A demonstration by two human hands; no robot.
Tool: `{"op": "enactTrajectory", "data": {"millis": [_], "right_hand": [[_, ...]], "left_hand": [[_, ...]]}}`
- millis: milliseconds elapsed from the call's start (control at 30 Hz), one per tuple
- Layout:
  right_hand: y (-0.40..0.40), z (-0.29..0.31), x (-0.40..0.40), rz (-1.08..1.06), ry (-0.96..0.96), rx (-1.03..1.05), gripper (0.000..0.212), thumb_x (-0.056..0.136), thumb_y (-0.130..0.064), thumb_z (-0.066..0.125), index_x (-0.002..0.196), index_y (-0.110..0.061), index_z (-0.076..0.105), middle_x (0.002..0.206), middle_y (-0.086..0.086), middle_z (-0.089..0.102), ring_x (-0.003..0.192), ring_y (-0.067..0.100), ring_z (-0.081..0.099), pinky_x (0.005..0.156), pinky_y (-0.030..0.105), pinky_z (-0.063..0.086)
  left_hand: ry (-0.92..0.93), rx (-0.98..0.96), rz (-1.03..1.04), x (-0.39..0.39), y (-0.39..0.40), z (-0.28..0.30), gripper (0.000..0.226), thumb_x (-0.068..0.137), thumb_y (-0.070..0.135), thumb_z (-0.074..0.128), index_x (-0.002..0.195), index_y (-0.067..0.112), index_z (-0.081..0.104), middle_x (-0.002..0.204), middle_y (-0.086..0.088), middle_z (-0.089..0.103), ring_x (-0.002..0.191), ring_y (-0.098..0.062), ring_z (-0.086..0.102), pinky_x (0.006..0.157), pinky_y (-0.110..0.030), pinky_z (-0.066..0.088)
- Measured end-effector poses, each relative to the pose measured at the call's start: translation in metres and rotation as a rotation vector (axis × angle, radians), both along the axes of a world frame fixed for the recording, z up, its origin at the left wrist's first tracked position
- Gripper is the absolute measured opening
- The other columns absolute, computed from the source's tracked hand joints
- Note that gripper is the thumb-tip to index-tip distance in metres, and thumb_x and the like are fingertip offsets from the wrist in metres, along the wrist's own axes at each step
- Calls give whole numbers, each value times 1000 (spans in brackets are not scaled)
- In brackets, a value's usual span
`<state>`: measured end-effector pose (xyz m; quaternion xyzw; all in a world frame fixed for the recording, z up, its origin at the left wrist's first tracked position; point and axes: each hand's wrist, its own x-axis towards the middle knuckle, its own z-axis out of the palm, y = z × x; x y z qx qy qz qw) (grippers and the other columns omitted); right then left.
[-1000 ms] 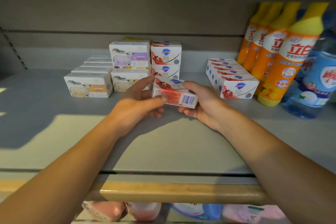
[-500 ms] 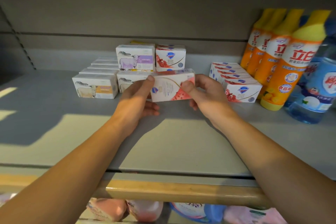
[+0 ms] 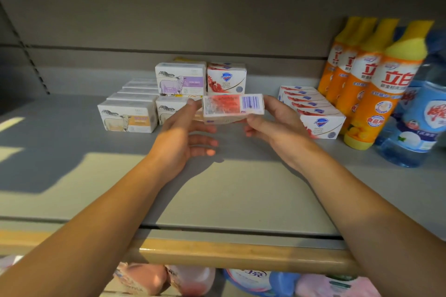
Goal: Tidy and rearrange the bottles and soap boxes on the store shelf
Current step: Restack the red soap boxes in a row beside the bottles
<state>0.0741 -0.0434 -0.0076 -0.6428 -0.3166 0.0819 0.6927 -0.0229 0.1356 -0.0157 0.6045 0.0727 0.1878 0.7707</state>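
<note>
Red soap box (image 3: 233, 108) held over shelf (image 3: 72, 176): right hand (image 3: 272, 123) gripping it, left hand (image 3: 185, 132) spread, fingertip touching. Sheep-print boxes (image 3: 128, 116) far left; orange bottles (image 3: 376, 94) right.

Single head view looks forward and down, close over the shelf (image 3: 72, 176).
</note>
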Motion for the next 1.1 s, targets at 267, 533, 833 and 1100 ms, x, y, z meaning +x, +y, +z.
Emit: {"op": "enactTrajectory", "data": {"millis": [267,533,833,1100], "right_hand": [[4,3,-7,-173,-160,-89,29,76,-23,63,100,-39,68,121,-21,63,106,12,64,92,37,51],[-1,3,-8,-99,-318,-247,81,79,8,65,140,-39,40,139,-13,49,119,4,58,94,31,55],[-6,5,-14,-316,-669,-466,45,85,-29,72,129,-23,62,123,-5,59,111,9,51,90,14,36],[-14,12,-18,-315,-759,-702,51,85,-38,71,131,-24,55,128,-2,58,115,16,50,85,21,31]], "left_hand": [[-118,19,-100,0,3,-5,43,88,29,65,128,41,57,110,-3,72,80,-30,73,60,-33,58],[-158,161,-38,3,4,-8,46,74,9,71,118,13,62,111,-11,71,107,-31,66,90,-44,53],[-201,357,-18,-1,-6,-6,40,79,1,70,116,14,60,102,-1,74,89,-19,70,82,-36,58],[-184,457,-5,-4,-17,-5,41,83,-6,68,117,12,56,108,-11,69,93,-18,69,83,-31,56]]}}
